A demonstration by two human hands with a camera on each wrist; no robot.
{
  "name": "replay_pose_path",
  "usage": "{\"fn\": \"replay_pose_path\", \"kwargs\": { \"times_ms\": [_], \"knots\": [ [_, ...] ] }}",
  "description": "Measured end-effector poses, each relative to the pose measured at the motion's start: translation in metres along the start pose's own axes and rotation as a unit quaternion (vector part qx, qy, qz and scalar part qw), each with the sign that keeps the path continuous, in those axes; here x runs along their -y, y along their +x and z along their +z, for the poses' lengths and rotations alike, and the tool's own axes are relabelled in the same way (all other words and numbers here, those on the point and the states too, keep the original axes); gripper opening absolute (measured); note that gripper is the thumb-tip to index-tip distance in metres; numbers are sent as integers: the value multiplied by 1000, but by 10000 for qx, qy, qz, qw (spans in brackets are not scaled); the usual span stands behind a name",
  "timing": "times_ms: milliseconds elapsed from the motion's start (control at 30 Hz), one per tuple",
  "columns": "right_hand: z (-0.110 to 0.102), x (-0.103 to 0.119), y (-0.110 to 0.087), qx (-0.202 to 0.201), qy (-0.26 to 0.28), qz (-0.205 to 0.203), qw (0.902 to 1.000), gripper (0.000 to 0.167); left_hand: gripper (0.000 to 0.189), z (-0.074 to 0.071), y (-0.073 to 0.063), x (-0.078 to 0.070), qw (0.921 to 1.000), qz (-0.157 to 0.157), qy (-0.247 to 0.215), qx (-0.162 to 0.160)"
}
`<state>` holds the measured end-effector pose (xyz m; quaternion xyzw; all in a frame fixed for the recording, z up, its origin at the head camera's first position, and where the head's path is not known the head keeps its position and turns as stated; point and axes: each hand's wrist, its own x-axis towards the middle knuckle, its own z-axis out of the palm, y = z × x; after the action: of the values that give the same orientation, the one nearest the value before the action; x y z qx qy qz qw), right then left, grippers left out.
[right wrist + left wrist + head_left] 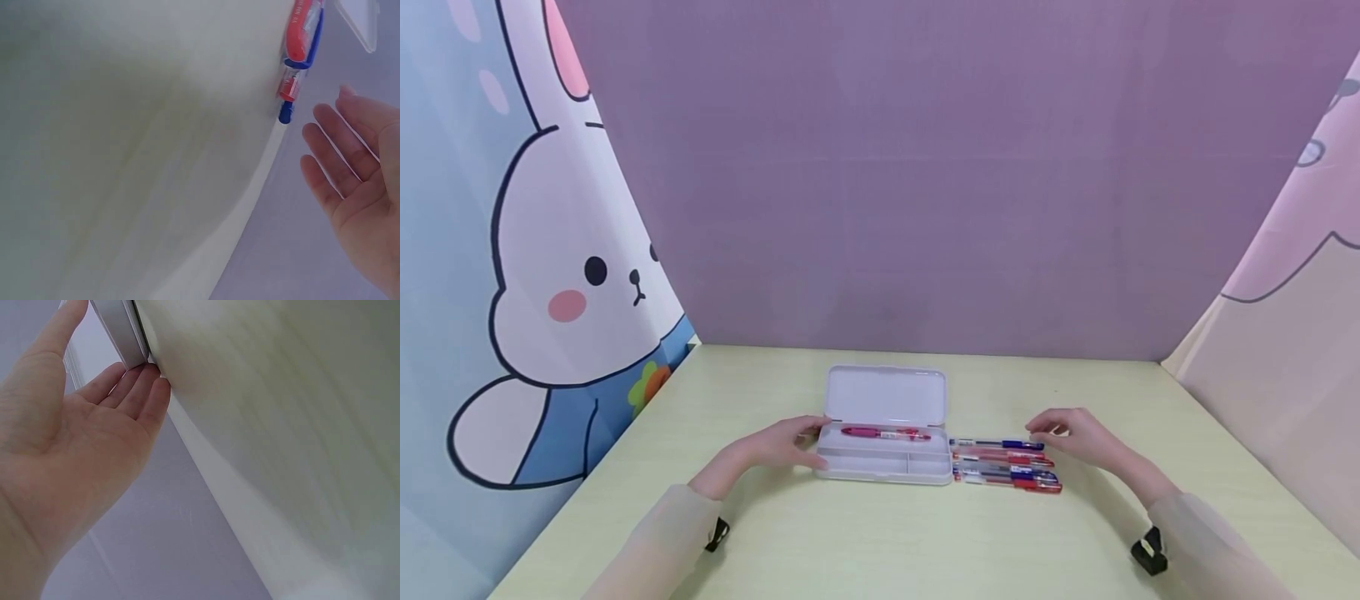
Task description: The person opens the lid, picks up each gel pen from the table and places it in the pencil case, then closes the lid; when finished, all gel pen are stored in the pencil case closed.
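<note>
A white pencil case (865, 477) lies with its lid (887, 396) tipped back, and a red pen (886, 433) rests in its rear compartment. At the case's left end is my left hand (778, 443); its extended fingers (128, 390) touch the corner, with the thumb apart from them towards the front. My right hand (1078, 435) hovers at the cap end of a row of pens, its fingers (328, 144) loosely bent and holding nothing. The row, right of the case, has a blue pen (996, 444) at the back and red and blue pens (1026, 473) in front.
All this stands on a pale wood-grained table (880, 542). A purple panel (880, 192) rises at its back edge. Printed cloths hang at both sides, the left cloth (572, 250) with a cartoon rabbit. The case's front compartment has a divider (909, 462).
</note>
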<state>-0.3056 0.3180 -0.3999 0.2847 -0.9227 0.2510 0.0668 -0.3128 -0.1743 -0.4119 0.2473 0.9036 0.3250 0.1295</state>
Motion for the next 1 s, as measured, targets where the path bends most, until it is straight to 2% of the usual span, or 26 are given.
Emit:
{"fn": "replay_pose_path", "kwargs": {
  "times_ms": [200,467,700,1000],
  "knots": [
    [3,-2,3,242,9,127,9996,15,78,0,0,-2,9999,49,-113,36],
    [4,-2,5,413,-70,-28,9991,10,78,-1,-2,-5,10000,48,-48,9],
    [6,-5,6,658,36,105,9978,15,78,-1,-3,-5,10000,44,-52,4],
    [10,-6,6,563,-156,312,9978,17,78,-1,-3,-5,10000,42,-65,3]
  ]
}}
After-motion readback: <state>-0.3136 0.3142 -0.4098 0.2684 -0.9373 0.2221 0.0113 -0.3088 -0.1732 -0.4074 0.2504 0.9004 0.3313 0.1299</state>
